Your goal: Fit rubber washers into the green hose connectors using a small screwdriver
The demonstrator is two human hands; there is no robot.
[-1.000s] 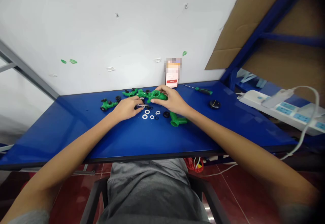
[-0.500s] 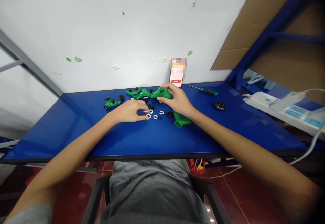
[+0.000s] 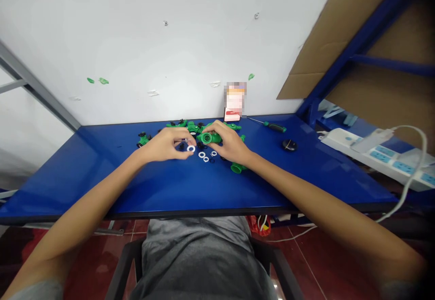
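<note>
My left hand [image 3: 170, 145] pinches a white ring washer [image 3: 191, 149] between thumb and fingers, above the table. A thin light piece, too small to name, shows inside the curl of that hand. My right hand [image 3: 230, 143] is wrapped round a green plastic pipe fitting [image 3: 207, 138], its round opening turned towards me and to the left. Between and below the hands lie several loose rings, among them a white washer [image 3: 201, 155] and a dark ring [image 3: 212, 160]. Another green fitting [image 3: 238, 168] lies partly hidden under my right wrist.
Behind the hands lie several green fittings with black parts [image 3: 191, 127], and one more green fitting [image 3: 144, 138] at left. A phone [image 3: 233, 112] leans on the wall. To the right are a screwdriver [image 3: 275, 127], a round black object [image 3: 289, 145] and a white power strip [image 3: 370, 148].
My left hand has picked up a white washer from the table and lifted it beside the green fitting. My right hand has tipped the fitting's opening towards me.
</note>
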